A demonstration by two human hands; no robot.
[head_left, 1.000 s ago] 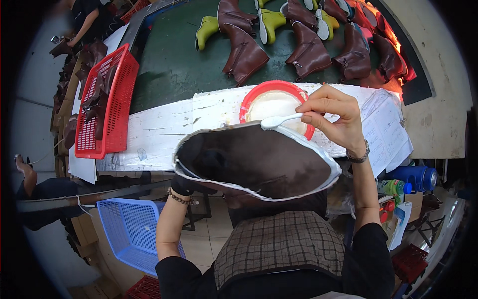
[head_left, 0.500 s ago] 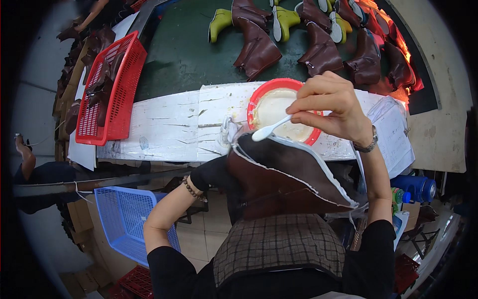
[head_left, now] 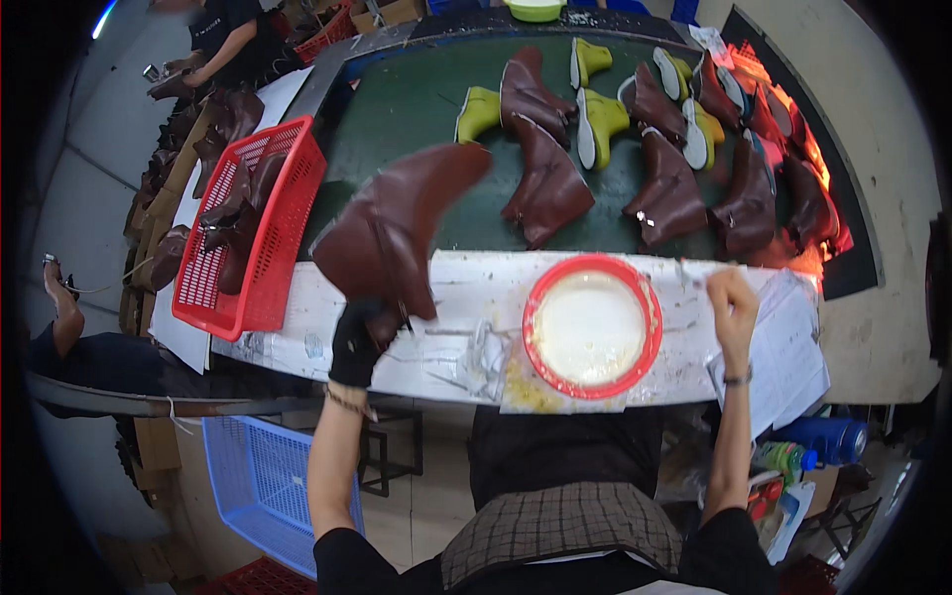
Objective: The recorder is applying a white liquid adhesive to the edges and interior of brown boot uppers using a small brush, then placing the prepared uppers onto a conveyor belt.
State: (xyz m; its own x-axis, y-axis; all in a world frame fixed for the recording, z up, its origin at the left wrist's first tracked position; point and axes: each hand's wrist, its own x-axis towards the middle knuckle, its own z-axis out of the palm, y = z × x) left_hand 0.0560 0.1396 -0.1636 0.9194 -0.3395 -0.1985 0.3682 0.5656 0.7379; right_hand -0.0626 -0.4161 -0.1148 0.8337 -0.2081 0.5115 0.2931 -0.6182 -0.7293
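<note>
My left hand, in a black glove, grips the lower end of a brown leather boot upper and holds it up over the front left of the table. The upper is slightly blurred. My right hand is closed in a fist above the right side of the white-covered table edge; what it holds, if anything, is hidden. Between my hands stands a red-rimmed bowl of creamy white liquid. Left of the bowl lies a crumpled whitish cloth or wrap.
Several brown boot uppers and lime-green boots stand on the green work surface. A red basket of uppers sits at the left. Papers lie at the right; a blue basket is below. A person works at the far left.
The upper has moved from above my lap up and left over the table. My right hand has shifted right, away from the upper; the small white spoon-like tool it held no longer shows.
</note>
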